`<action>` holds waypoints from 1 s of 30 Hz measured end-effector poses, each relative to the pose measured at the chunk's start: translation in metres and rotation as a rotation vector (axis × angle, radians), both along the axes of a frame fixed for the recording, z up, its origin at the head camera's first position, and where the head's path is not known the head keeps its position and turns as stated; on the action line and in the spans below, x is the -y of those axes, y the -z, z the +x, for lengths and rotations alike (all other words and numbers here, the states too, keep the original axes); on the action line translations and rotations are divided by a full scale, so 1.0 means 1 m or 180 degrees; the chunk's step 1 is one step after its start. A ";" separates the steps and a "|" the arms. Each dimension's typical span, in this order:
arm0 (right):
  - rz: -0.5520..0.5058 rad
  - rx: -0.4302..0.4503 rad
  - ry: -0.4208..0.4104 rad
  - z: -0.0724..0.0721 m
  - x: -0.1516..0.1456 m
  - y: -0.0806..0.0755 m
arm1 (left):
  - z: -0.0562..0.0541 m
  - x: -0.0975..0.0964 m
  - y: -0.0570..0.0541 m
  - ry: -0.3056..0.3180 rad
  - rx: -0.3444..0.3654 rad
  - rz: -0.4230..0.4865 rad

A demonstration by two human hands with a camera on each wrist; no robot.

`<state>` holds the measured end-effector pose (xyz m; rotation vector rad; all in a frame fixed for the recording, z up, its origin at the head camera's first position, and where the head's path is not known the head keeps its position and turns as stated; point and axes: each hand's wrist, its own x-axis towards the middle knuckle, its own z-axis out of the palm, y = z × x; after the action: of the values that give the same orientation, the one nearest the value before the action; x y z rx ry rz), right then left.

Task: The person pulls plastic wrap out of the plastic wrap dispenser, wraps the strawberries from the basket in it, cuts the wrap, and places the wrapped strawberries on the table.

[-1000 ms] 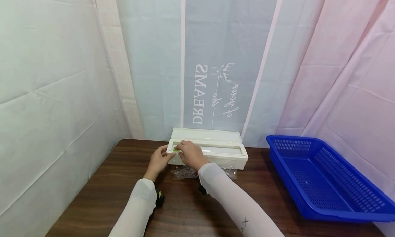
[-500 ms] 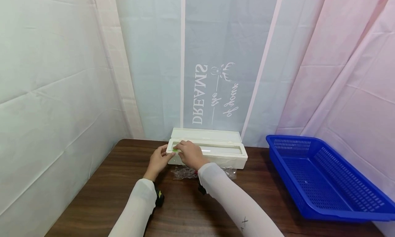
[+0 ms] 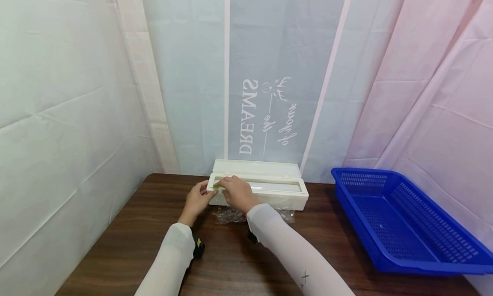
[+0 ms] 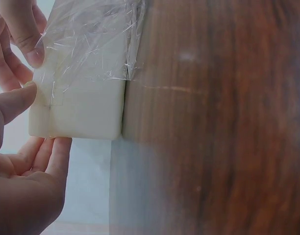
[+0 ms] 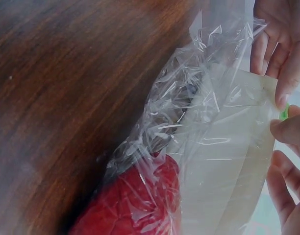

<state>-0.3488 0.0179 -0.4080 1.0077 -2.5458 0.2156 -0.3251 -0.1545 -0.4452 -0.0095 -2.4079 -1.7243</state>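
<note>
A long white cling film dispenser (image 3: 269, 200) lies crosswise on the table, its lid (image 3: 257, 168) raised at the back. Clear cling film (image 5: 209, 112) hangs crumpled down its front. My left hand (image 3: 197, 202) grips the dispenser's left end, thumb on the front edge and fingers round the end face. Right beside that thumb, my right hand (image 3: 238, 193) pinches a small green slider (image 5: 284, 112) on the front rim. Most of the slider is hidden by fingers. Something red (image 5: 135, 200) shows through the film in front of the dispenser.
A blue perforated plastic basket (image 3: 379, 210) stands on the right of the dark wooden table (image 3: 127, 240). A curtain with printed lettering (image 3: 265, 116) hangs right behind the dispenser, and pale cloth (image 3: 69, 116) closes in the left side.
My right hand and the green slider have shifted very slightly left along the dispenser's rim. My left hand keeps its grip on the end, and the film lies as before.
</note>
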 end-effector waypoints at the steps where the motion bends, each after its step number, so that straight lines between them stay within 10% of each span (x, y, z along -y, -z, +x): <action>1: 0.0001 0.0007 -0.0001 0.000 0.000 0.000 | 0.000 0.000 0.000 -0.0005 -0.0013 -0.0013; 30: 0.0217 -0.0323 -0.0356 -0.009 0.000 0.006 | 0.002 0.003 -0.002 0.0086 0.0152 0.0117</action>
<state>-0.3576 0.0176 -0.4145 1.1583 -2.4226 0.1063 -0.3235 -0.1575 -0.4435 0.0044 -2.4199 -1.8004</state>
